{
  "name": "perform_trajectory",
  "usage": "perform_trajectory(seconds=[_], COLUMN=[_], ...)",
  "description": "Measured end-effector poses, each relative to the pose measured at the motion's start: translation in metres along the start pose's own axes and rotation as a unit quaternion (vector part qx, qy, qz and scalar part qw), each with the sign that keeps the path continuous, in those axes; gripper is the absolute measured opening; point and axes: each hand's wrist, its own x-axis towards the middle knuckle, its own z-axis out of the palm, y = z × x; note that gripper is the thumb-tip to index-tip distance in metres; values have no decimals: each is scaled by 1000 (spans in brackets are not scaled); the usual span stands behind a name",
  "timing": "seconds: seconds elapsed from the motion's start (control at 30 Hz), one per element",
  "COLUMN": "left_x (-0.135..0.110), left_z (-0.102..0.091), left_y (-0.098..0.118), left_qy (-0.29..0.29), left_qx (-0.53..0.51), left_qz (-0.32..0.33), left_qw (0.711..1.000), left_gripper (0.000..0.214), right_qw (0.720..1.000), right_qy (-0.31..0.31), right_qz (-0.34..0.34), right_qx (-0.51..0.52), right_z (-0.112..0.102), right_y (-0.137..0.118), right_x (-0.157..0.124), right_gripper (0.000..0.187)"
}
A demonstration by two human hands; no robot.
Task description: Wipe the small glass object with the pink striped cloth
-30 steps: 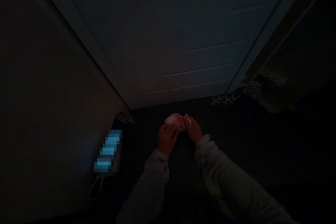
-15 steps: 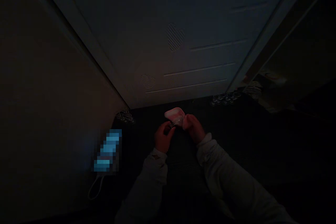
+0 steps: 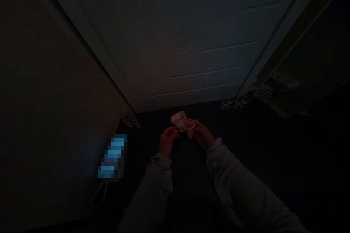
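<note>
Two forearms in pale long sleeves, the left (image 3: 149, 193) and the right (image 3: 243, 185), reach forward over a dark, finely ribbed surface (image 3: 191, 174) in a dim room. The left hand (image 3: 166, 141) bends inward at the wrist, fingers curled and drawn narrowly together; from here I cannot tell whether they grip anything. The right hand (image 3: 203, 134) angles in from the other side, its fingers closed on one pale pink, thin-rimmed piece (image 3: 179, 118), which sits tilted between the two hands and hides some of the right fingertips. Its lower left edge lies just beside the left fingertips.

Well to the left of the hands, one device with a glowing blue screen (image 3: 113, 154), blurred into squares, leans near the side wall (image 3: 54, 127), a single pale loop of cord (image 3: 98, 194) below it. Farther back, two clusters of shiny rings, one at left (image 3: 129, 120) and one at right (image 3: 233, 102), flank the foot of one pale panel (image 3: 131, 43), which bears two ridged hearts (image 3: 183, 38) and four straight grooves. Beyond the right-hand cluster lies a shadowy heap (image 3: 284, 82), too dark to identify.
</note>
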Motion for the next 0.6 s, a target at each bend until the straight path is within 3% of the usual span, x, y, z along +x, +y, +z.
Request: perform_trajectory(seconds=[0.23,0.37,0.6], left_x=[4,7,8], left_z=[-5,-8,-8], left_y=[-6,-11,-8], left_qy=[-21,-37,-46], left_qx=[-50,-11,47], left_qz=[0,10,11], left_qw=[999,999,998], left_gripper=[25,26,31], right_qw=[984,962,907], right_qy=[-59,-102,-74], right_qz=[1,-64,-152], right_qx=[-167,-247,-386], right_z=[-6,-12,-8], right_y=[2,5,8], right_x=[-3,-5,-12], right_gripper=[33,34,28])
